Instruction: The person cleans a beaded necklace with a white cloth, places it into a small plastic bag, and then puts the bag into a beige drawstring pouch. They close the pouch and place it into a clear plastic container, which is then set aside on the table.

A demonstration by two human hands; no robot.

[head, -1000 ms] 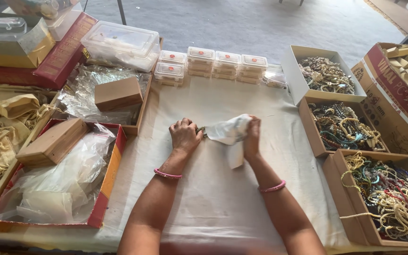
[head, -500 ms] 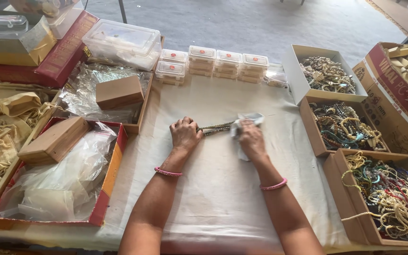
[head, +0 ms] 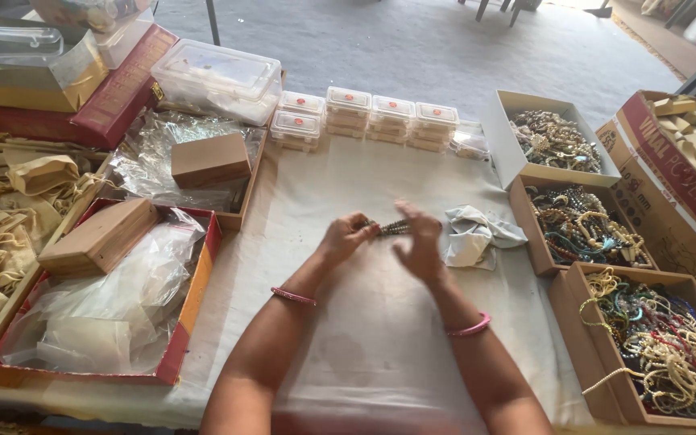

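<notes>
My left hand (head: 346, 238) pinches one end of a dark beaded necklace (head: 391, 228), lifted a little above the cream cloth-covered table (head: 364, 338). The other end sits in the fingers of my right hand (head: 417, 246), which are partly spread. A crumpled white cloth (head: 474, 236) lies on the table just right of my right hand, touching neither hand. Both wrists wear pink bangles.
Three open cardboard boxes of bead necklaces (head: 586, 224) line the right side. Stacked small clear plastic boxes (head: 368, 118) stand at the back. At left are trays with clear plastic bags (head: 106, 310), wooden boxes (head: 98, 236) and tan cloth pouches (head: 10, 201).
My right hand let go of the white cloth, which now lies to the right. Both hands moved right and closer together, lifting the necklace between them.
</notes>
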